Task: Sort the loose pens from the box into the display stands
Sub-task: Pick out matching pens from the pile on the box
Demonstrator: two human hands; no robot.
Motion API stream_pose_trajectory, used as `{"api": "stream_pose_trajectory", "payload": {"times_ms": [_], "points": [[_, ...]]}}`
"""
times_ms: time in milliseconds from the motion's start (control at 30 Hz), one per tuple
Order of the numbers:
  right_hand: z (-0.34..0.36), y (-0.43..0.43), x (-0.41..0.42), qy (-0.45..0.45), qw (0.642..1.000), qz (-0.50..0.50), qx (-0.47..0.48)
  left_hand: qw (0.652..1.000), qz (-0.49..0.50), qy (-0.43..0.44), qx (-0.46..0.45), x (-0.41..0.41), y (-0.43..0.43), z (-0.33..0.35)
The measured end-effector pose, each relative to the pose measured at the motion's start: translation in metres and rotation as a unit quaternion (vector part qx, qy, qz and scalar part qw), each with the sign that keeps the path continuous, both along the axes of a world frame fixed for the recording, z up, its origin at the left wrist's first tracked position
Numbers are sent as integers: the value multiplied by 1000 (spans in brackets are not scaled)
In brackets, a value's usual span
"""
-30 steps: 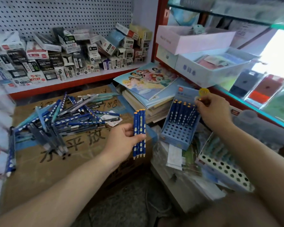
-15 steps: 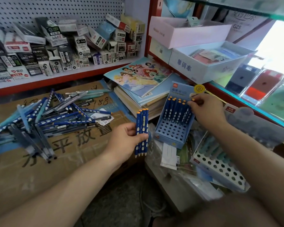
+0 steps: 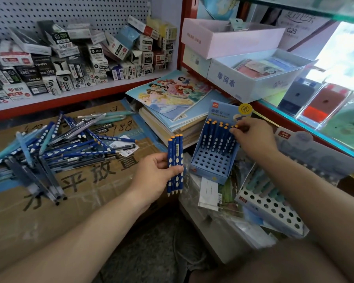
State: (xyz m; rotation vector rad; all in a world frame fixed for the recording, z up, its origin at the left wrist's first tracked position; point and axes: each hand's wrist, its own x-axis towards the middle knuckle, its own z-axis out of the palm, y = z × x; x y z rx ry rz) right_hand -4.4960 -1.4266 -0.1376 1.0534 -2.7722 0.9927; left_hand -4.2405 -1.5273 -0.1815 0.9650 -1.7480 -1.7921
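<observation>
Well, carton: we see a flat brown carton at left, printed with the large dark characters 平放置 and hand-marked "188" near its far edge.
Shelf: behind it, small pen boxes are heaped against a pegboard; we can read "AIHAO" and "1389" on two of them.
Word box: a pale blue open box at upper right is marked 单词本.
Loose pens: a pile of pens lies on the carton, dark blue with white dimples mixed with teal and black ones.
Blue stand: the blue stand leans back just right of the carton, with a red "deli" logo on its header; standing pens fill its rear rows.
White stand: the white stand lies further right, below a grey card tagged "LANTU".
Left hand: our left hand grips four blue pens upright, orange ends up, just left of the blue stand.
Right hand: our right hand has its fingers curled, pinching the orange top of one standing pen.
</observation>
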Motion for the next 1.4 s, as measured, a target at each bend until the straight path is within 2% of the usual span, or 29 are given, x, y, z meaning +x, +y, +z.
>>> {"api": "stream_pose_trajectory", "payload": {"times_ms": [267,633,967,1033,1133,1200,1267,1333,1400], "points": [[1,-7,0,30,999,-30,23,1000,4,2,3,1,-1,0],[4,-9,5,27,999,-16,24,1000,7,-2,10,1,-2,-1],[-2,-13,7,64,991,12,121,1000,3,-4,7,0,0,-1],[1,-11,10,56,990,9,127,1000,3,-2,8,0,0,-1],[11,-9,15,92,990,-8,109,1000,1,0,4,1,-1,0],[20,-8,27,56,997,19,55,1000,0,0,5,1,-1,0],[27,-6,48,-55,993,101,3,1000,-6,5,10,0,0,0],[33,-4,71,-178,964,195,-22,1000,-20,8,12,0,2,1],[35,-4,84,-215,943,255,-19,999,-36,12,5,-2,3,1]]}}
